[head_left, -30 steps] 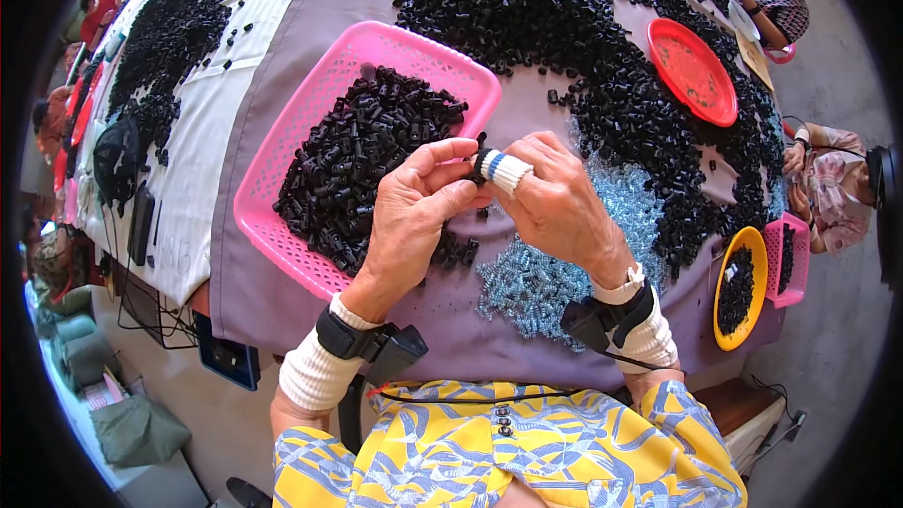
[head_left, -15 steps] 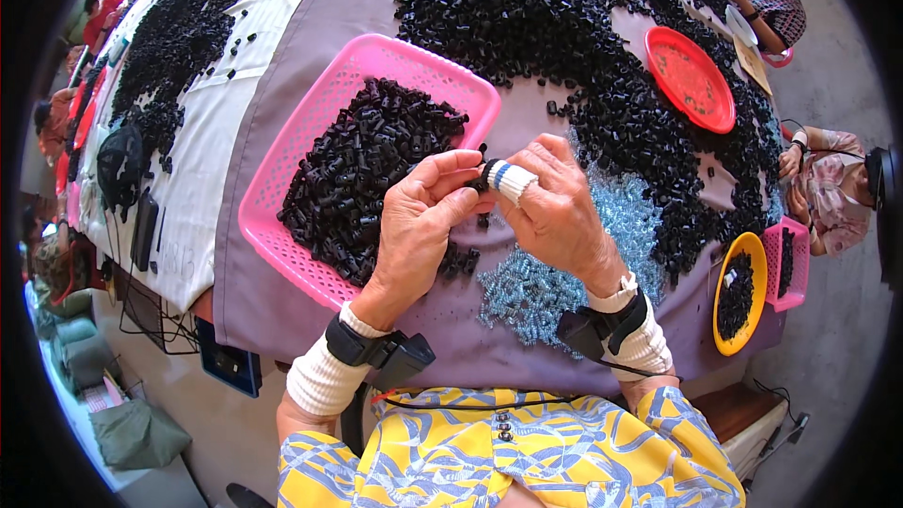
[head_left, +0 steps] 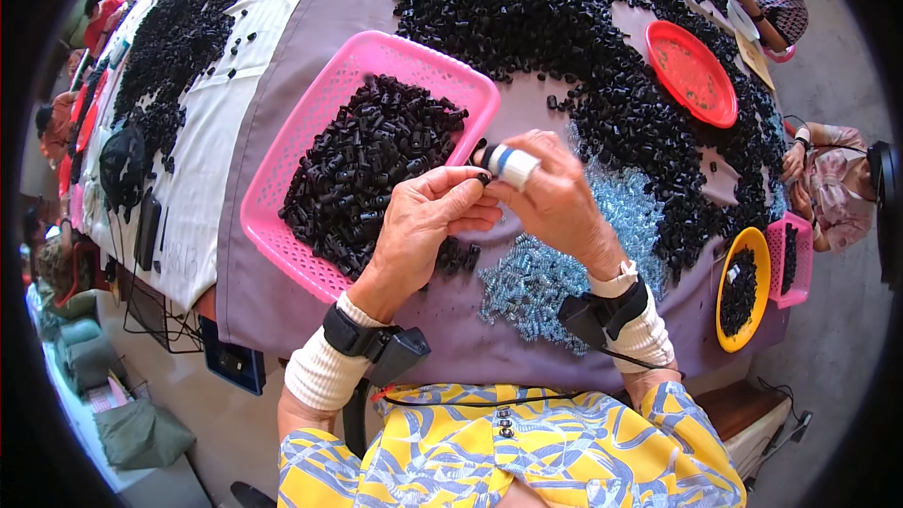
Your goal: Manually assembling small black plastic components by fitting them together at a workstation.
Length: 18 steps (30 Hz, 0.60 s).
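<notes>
View: We are looking down at a counter that purple-grey cloth is covering.
Left hand: Our left hand is pinching a small black piece, apparently plastic; thumb and forefinger are pressing together with no gap showing, the other fingers curling below.
Right hand: Our right hand is bending its fingers inward, slightly blurred; we cannot tell how far this grip is closing, or on what.
Pinched piece: It is sitting between the hands, above the counter, just right of the basket's side. From the left grip it is lying right at the fingertips, so the left hand is nearer; the right fingertips are hovering just beside it. Fingers are hiding most of it, so we cannot tell its long axis.
Finger sleeve: A white knitted tube with a blue stripe is wrapping a right finger.
Basket: A pink plastic basket, rounded at the corners and pierced with small holes, is lying slantwise, holding glossy black stubby pieces.
Coils: Shiny, pale-blue springs are spreading below and beyond the right hand.
Black heap: More short black pieces are piling up farther out.
Dishes: A smooth red tray and a yellow dish are standing on the right.
Wrists: Cream ribbed cuffs are circling both.
</notes>
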Available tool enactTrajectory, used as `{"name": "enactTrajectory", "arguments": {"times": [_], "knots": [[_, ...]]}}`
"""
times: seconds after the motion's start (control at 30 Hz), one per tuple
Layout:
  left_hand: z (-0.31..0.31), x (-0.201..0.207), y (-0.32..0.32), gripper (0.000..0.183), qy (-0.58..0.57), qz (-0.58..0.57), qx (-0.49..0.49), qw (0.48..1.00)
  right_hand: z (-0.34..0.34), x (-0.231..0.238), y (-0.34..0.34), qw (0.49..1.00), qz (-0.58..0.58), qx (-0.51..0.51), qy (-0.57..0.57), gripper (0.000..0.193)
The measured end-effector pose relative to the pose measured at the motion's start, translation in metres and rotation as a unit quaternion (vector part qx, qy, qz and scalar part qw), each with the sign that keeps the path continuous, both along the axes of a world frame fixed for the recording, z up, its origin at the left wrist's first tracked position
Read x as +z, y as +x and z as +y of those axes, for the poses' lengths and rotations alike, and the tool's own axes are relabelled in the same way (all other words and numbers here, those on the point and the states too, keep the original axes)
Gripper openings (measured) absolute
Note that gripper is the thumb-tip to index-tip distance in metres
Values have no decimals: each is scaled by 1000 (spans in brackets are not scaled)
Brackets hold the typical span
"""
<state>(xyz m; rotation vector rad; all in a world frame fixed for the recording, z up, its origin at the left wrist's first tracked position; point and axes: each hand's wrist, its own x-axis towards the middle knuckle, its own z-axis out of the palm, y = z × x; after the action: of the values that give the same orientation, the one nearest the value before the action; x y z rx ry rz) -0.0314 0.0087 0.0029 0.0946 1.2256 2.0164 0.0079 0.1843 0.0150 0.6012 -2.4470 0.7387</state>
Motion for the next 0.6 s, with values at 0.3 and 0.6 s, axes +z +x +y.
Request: {"name": "enactTrajectory", "arguments": {"times": [0.3,0.6], "knots": [[-14,9,3,24,13,19,56,998,-3,-58,16,986,-111,7,124,10],[-15,6,8,22,24,11,49,998,-4,-65,14,981,-116,11,158,12]]}}
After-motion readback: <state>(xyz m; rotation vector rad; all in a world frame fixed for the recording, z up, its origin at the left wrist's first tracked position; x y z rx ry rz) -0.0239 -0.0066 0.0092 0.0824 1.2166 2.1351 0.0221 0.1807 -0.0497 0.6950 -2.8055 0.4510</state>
